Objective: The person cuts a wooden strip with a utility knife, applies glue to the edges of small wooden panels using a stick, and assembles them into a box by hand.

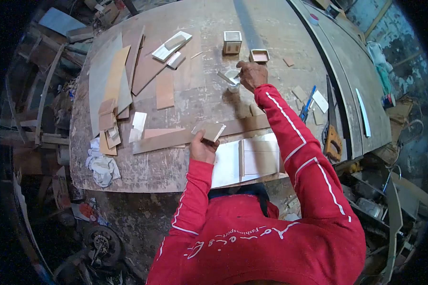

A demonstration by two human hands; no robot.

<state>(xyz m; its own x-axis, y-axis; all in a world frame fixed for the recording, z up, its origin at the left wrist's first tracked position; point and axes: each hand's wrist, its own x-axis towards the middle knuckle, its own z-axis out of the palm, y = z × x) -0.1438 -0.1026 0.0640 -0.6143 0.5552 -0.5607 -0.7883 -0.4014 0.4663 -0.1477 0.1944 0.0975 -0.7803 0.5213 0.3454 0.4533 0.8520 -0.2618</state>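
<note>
My left hand (204,148) is closed around a small flat wooden piece (209,131) with a whitish edge, above a long wooden strip (169,141). My right hand (253,75) reaches forward to a small container of white material (232,80), fingers closed at its rim. What those fingers hold is too small to make out. A light flat stick (224,77) lies across the container's top. Just beyond stand a small wooden box (232,42) and a low open box (259,56). White sheets with a panel (260,156) lie near the table's front edge.
Wooden boards (111,80) and offcuts lie at the left, with a white cloth (102,169) at the front left corner. To the right are a blue tool (308,104), a handsaw with an orange handle (334,143) and small wooden pieces (299,93).
</note>
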